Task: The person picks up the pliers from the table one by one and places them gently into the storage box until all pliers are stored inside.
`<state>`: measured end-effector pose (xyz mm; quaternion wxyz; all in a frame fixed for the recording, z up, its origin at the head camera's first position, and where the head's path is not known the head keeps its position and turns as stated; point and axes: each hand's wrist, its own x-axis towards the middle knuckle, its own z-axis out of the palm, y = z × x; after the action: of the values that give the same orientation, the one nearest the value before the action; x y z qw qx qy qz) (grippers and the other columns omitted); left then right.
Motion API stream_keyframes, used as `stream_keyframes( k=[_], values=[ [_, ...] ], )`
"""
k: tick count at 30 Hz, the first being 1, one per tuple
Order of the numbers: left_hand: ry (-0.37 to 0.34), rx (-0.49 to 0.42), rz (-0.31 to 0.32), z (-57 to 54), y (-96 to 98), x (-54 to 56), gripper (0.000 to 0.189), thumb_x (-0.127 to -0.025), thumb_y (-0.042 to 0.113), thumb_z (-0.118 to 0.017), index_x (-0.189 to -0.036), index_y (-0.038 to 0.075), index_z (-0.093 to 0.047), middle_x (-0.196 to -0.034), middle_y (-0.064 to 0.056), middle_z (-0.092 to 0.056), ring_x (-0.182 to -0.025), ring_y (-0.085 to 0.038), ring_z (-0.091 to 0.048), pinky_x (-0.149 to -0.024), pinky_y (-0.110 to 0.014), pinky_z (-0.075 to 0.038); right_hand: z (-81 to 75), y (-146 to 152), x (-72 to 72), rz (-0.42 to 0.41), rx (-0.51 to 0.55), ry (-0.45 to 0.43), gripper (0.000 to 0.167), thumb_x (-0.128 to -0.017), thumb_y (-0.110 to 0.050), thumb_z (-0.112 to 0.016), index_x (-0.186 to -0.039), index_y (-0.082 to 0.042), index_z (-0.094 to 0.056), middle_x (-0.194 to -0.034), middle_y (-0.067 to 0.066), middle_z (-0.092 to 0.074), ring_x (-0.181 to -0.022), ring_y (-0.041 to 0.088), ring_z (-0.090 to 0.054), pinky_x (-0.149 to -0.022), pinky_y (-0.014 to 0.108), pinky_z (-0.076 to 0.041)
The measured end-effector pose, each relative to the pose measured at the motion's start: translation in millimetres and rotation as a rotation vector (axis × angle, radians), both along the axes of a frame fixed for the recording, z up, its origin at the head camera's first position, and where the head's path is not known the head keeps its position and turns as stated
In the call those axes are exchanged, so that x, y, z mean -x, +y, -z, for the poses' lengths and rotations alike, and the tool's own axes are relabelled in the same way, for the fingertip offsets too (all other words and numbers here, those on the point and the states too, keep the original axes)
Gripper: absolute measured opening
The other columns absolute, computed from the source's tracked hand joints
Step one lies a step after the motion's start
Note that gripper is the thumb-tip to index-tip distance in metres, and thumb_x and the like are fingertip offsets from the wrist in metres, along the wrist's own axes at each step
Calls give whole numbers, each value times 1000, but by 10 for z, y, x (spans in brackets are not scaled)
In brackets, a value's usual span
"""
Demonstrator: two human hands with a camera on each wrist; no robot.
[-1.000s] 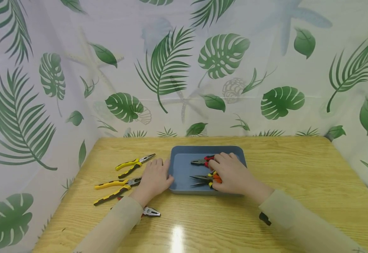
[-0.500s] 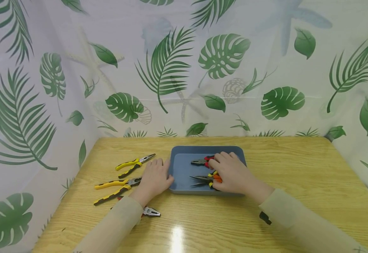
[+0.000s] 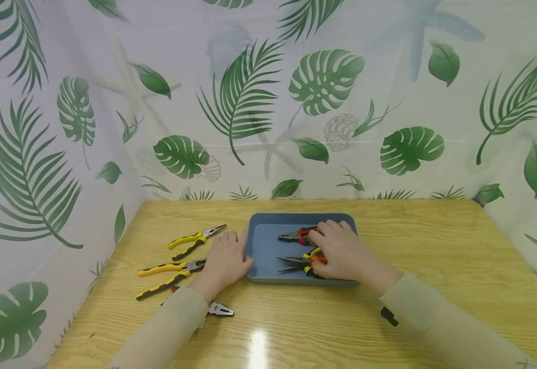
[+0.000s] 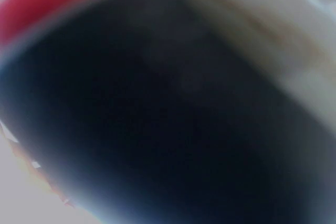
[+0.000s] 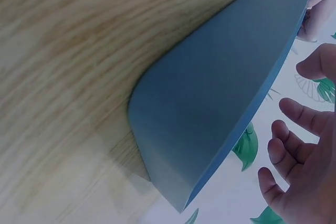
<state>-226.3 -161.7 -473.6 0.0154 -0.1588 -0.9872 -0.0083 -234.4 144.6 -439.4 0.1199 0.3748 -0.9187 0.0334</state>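
My right hand [image 3: 344, 253] is over the right side of a blue tray [image 3: 268, 219]. In the right wrist view its loosely bent fingers [image 5: 296, 116] are spread apart above the tray's rim, holding nothing. Beneath that hand in the tray lie red-handled pliers [image 3: 289, 236] and long-nose pliers [image 3: 293, 260] with orange on the handle. Further slim dark jaws and yellow-and-black handles show just below; the hand hides part of them. My left hand [image 3: 224, 259] rests at the tray's left edge, fingers extended, thumb at the rim. The left wrist view is dark and blurred.
Left of the tray lie yellow-and-black long-nose pliers [image 3: 198, 241] and larger yellow-handled pliers [image 3: 171, 277], partly behind the left hand. Red-handled pliers [image 3: 221, 309] lie under the left sleeve. A small black object [image 3: 389, 316] pokes out by the right sleeve. A leaf-print cloth [image 3: 268, 118] hangs behind.
My right hand has shifted slightly right, so a little more of the red, orange and yellow handles shows. The left hand, tray and pliers stay where they were.
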Motion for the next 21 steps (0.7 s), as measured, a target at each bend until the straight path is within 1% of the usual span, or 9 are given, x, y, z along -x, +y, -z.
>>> stream_keyframes(
  k=[8, 12, 16, 21],
  values=[
    [-9, 2, -3, 4, -3, -2, 51, -99, 34, -62, -141, 5, -56, -112, -16, -62, -104, -32, -58, -91, -45, -44, -11, 34, 20, 7, -7, -2, 32, -81, -34, -77, -102, -14, -65, -90, 1, -54, -82, 21, -46, -75, 41, -37],
    [-14, 3, -4, 2, -2, 4, 51, -100, 34, -61, -142, 6, -55, -114, -16, -62, -106, -32, -58, -92, -46, -44, -8, 63, 37, 21, -4, -24, 32, -81, -34, -77, -103, -14, -65, -91, 1, -54, -83, 22, -46, -76, 41, -36],
    [-9, 2, -1, 4, -7, 6, 48, -100, 34, -61, -139, 6, -56, -113, -16, -62, -105, -33, -58, -91, -45, -44, -14, 100, 49, 33, -8, -37, 30, -81, -32, -75, -102, -13, -65, -90, 2, -53, -83, 22, -44, -76, 41, -34],
    [-8, -2, 3, 1, -11, -5, 47, -100, 33, -61, -138, 6, -57, -112, -16, -62, -104, -32, -58, -90, -45, -43, -34, 140, 51, 49, -24, -46, 28, -81, -30, -73, -103, -13, -65, -90, 2, -53, -84, 23, -45, -78, 43, -37]
  ],
)
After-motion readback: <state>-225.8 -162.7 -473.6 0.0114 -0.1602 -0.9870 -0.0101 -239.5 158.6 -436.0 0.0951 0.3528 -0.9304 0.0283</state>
